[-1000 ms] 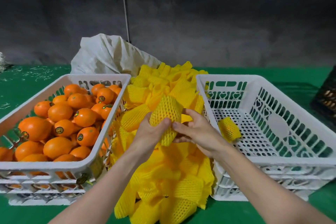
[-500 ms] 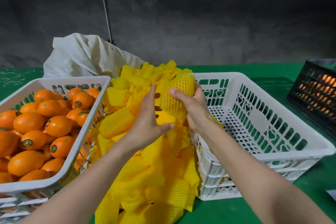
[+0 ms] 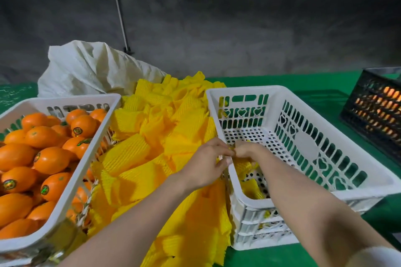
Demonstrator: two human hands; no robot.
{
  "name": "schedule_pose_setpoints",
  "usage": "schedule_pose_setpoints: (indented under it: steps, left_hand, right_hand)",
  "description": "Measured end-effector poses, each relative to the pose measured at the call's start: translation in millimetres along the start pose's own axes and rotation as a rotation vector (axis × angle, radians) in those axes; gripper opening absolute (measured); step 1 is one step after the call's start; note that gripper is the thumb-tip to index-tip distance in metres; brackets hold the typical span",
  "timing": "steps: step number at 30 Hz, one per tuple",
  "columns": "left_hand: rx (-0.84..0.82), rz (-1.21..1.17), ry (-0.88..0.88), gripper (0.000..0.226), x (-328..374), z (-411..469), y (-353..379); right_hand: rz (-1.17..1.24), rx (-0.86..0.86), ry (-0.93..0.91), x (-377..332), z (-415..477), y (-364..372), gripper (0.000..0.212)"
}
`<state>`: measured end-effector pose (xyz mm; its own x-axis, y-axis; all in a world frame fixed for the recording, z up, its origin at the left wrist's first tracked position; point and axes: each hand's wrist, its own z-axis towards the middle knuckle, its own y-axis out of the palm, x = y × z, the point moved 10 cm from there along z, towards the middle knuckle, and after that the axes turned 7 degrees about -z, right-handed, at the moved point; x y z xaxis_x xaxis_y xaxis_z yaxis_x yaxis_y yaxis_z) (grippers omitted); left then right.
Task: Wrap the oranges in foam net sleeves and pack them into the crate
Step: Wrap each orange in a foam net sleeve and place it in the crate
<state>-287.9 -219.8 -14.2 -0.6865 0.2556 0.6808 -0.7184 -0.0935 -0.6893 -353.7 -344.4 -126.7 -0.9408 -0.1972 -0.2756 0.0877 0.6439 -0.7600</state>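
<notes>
Head view. We find both hands meeting low in the middle of the frame, over the near left wall of the right crate (image 3: 256, 90). The right hand (image 3: 247, 150) is inside the crate, fingers curled down over a wrapped orange (image 3: 244, 165) that sits on the crate floor against that wall. The left hand (image 3: 202, 166) reaches across the rim, its curled fingertips pinching the yellow net end of the same fruit. A second bundle (image 3: 252, 189) of yellow net lies in the crate's near corner; we cannot tell its contents.

Loose sleeves (image 3: 156, 136) are heaped between the two white crates. The left crate (image 3: 86, 158) holds bare oranges (image 3: 43, 147). A sack (image 3: 91, 69) stands behind it, upper left. A black crate (image 3: 373, 108) sits at the right edge, on the green table (image 3: 314, 84).
</notes>
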Motion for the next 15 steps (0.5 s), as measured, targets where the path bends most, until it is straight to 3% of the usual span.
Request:
schedule_pose_setpoints:
  steps: [2, 3, 7, 8, 11, 15]
  left_hand:
    - [-0.028, 0.002, 0.014, 0.028, -1.1, -2.9, 1.0]
    - [-0.044, -0.004, 0.018, 0.029, -2.9, -4.9, 1.1]
    - [-0.044, -0.039, 0.0, 0.03, -13.3, -13.5, -12.9]
    - [-0.01, -0.041, -0.012, 0.029, -16.7, -15.6, -21.4]
    - [0.085, -0.039, -0.076, 0.027, -30.0, -24.6, -49.9]
    - [0.154, -0.046, -0.133, 0.026, -45.0, -47.3, -87.9]
  right_hand:
    - [0.009, -0.062, -0.014, -2.6, 1.3, 5.1, 0.041]
    - [0.003, 0.008, -0.026, -5.3, 1.3, -4.2, 0.037]
    - [0.292, 0.824, -0.19, -32.6, -43.7, -93.4, 0.034]
    - [0.306, 0.911, -0.278, -48.6, -55.2, -102.7, 0.031]
    - [0.101, 0.838, -0.47, -113.6, -54.9, -93.6, 0.042]
    - [-0.085, 0.652, -0.239, -139.2, -20.4, -72.7, 0.078]
